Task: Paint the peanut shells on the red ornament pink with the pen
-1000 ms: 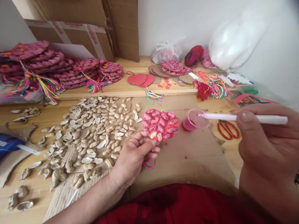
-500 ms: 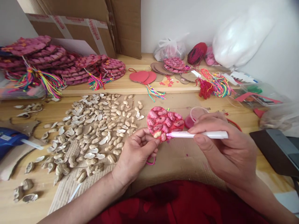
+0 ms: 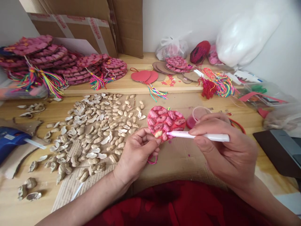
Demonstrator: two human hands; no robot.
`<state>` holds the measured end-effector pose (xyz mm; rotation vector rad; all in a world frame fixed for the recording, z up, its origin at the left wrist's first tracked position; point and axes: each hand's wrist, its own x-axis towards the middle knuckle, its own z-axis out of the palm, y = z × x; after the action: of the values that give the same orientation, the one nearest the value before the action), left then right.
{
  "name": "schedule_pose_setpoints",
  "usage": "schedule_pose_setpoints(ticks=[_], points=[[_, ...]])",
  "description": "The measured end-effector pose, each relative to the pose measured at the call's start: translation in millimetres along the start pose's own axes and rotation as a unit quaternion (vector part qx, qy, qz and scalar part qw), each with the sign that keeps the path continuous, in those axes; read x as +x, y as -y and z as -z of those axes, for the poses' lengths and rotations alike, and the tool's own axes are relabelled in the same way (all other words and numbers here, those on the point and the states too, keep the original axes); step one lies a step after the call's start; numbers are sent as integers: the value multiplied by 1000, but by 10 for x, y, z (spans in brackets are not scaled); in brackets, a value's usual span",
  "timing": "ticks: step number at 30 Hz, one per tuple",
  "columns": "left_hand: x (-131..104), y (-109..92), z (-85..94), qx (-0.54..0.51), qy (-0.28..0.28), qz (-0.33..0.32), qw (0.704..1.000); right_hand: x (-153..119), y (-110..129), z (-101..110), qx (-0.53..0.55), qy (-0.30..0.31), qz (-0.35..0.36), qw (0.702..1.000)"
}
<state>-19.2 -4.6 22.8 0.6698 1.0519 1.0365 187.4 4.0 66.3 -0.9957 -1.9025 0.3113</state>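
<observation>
A red heart-shaped piece (image 3: pixel 174 126) covered with peanut shells is pinched at its lower left by my left hand (image 3: pixel 142 147). Most of its shells are pink; one near the bottom (image 3: pixel 158 134) is pale and uncoloured. My right hand (image 3: pixel 225 144) grips a white marker (image 3: pixel 199 136), its pink tip touching a shell low on the piece. A small clear cup with pink contents (image 3: pixel 191 121) stands just behind my right fingers. A pink cord loop (image 3: pixel 152 159) hangs below my left fingers.
Loose peanut shells (image 3: pixel 94 125) cover the cardboard at left, near a blue glue gun (image 3: pixel 10 141). Stacked pink discs (image 3: pixel 70 67), red hearts (image 3: pixel 144 77) and coloured tassels (image 3: pixel 223 86) lie on the back shelf. A dark device (image 3: pixel 277 153) is at right.
The marker tip has shifted slightly on the lower shells, and the heart piece is tilted a little differently. Both hands keep their hold; the whole view has moved slightly.
</observation>
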Motion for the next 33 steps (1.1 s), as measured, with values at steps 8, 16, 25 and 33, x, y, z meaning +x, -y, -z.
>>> schedule_pose_setpoints(ticks=[8, 16, 25, 33], points=[[21, 22, 10, -50, 0, 21, 999, -13, 8, -6, 5, -6, -1, 1000], [25, 31, 18, -47, 0, 7, 999, -23, -20, -27, 5, -5, -9, 1000], [19, 27, 10, -48, 5, 13, 999, -45, -30, -38, 10, -17, -30, 999], [25, 44, 12, -45, 0, 2, 999, -45, 5, -54, -7, -35, -10, 999]])
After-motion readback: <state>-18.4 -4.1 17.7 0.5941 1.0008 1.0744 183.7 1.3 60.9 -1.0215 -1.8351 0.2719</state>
